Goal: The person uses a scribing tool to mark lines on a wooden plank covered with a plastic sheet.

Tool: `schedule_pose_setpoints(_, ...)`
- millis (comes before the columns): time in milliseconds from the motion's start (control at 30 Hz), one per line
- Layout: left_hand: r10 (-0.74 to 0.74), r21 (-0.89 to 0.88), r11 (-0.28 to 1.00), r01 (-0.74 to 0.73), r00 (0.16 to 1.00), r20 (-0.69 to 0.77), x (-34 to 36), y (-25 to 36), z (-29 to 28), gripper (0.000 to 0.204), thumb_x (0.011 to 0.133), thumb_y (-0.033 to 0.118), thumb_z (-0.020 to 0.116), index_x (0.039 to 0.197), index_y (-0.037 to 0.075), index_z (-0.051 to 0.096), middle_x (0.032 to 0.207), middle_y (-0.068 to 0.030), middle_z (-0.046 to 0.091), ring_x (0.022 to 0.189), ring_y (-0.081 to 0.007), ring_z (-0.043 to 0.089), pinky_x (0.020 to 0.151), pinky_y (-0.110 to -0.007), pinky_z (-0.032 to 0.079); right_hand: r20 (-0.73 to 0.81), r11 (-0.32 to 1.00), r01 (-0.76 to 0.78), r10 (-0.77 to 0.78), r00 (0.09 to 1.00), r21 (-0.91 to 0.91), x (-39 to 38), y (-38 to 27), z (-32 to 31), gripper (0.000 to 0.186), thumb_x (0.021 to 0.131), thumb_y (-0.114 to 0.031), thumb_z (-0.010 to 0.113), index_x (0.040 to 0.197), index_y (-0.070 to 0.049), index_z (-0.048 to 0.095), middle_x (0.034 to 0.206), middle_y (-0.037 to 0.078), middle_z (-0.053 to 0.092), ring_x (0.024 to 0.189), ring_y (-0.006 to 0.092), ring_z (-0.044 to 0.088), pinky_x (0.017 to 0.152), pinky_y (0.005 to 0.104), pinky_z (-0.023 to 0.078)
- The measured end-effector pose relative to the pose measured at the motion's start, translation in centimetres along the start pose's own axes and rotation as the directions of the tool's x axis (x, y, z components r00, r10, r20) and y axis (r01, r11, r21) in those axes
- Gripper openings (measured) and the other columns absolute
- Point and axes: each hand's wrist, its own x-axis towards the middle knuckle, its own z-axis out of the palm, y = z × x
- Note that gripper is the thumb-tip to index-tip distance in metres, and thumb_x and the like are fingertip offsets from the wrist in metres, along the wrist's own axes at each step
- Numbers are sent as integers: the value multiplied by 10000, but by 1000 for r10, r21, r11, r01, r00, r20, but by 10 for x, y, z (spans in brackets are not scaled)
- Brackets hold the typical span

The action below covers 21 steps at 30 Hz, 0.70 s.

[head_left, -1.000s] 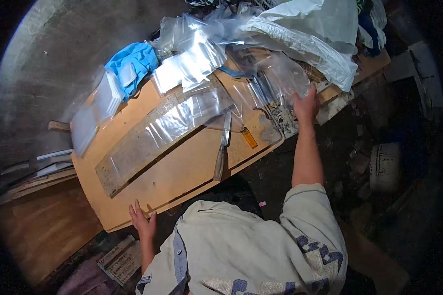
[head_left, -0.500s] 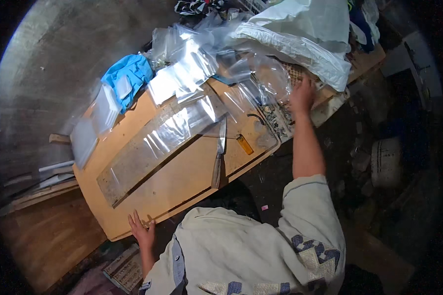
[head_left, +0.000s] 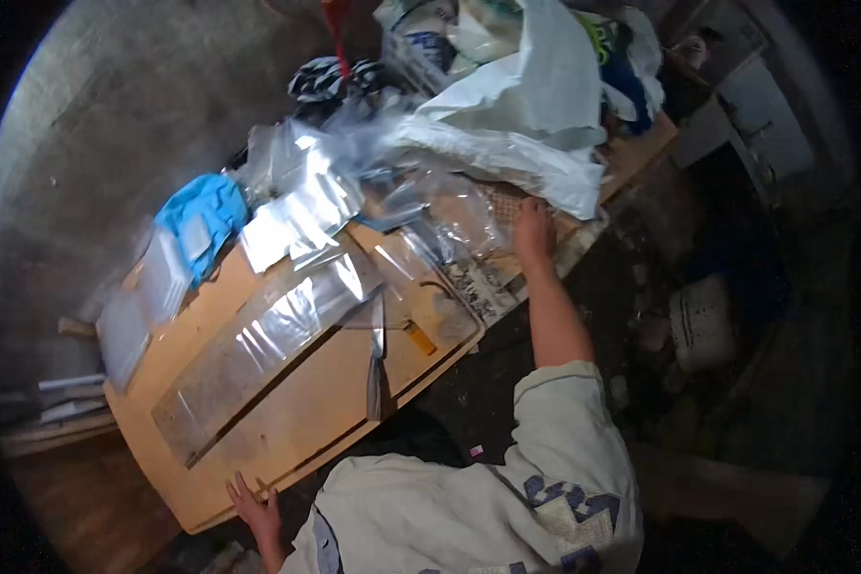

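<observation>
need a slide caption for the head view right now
Left hand at the near edge of a tan tabletop, right hand beside a white plastic sack, wooden-handled knife lying between.

One left hand [head_left: 256, 514], one right hand [head_left: 534, 232], one desk [head_left: 292, 430], one board [head_left: 196, 421], one knife [head_left: 376, 368], one orange item [head_left: 419, 339], one blue bundle [head_left: 218, 203], one large white sack [head_left: 518, 100]; clear sheets [head_left: 301, 225] (overlapping, uncountable).

A loose, pale beige shirt [head_left: 450, 502] with a short right sleeve [head_left: 560, 411], hemmed at its edge; a blocky dark-blue and cream pattern [head_left: 572, 505] below it; a blue-grey strip [head_left: 326, 545] at left. Left hand [head_left: 258, 514] and right hand [head_left: 535, 230] bare.
</observation>
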Motion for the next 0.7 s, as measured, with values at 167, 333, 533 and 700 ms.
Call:
schedule_pose_setpoints(167,27,26,999,-28,999,33,14,25,5,879,725,150,729,1479,91,281,1503,-304,196,1396,-446,218,1114,-509,221,-331,990,98,-61,942,97,-42,29,-32,261,959,-150,492,1194,-48,446,965,227,587,912,390,613,763,501,474)
schedule_pose_setpoints(333,158,8,987,-158,987,8,42,2,7,881,731,169,721,1484,103,270,1510,-286,198,1405,-429,204,1114,-526,205,159,544,-221,160,974,809,-117,3,-44,261,968,-180,497,1212,-91,469,924,126,615,771,256,643,644,384,492)
schedule_pose_setpoints(533,166,-69,983,-168,985,-40,50,6,1,887,722,173,726,1486,131,278,1515,-250,211,1401,-419,213,1117,-514,204,446,-215,-504,-267,854,837,-227,-21,-49,317,913,-221,630,1187,-100,527,922,51,597,742,133,600,587,286,462)
schedule_pose_setpoints(700,215,-120,967,-225,972,-92,50,-42,11,873,713,181,736,1470,109,306,1507,-245,227,1384,-423,241,1113,-513,216,404,52,-409,-316,858,911,-265,-81,-36,280,822,-203,752,1027,-77,607,833,5,580,681,108,569,579,282,461)
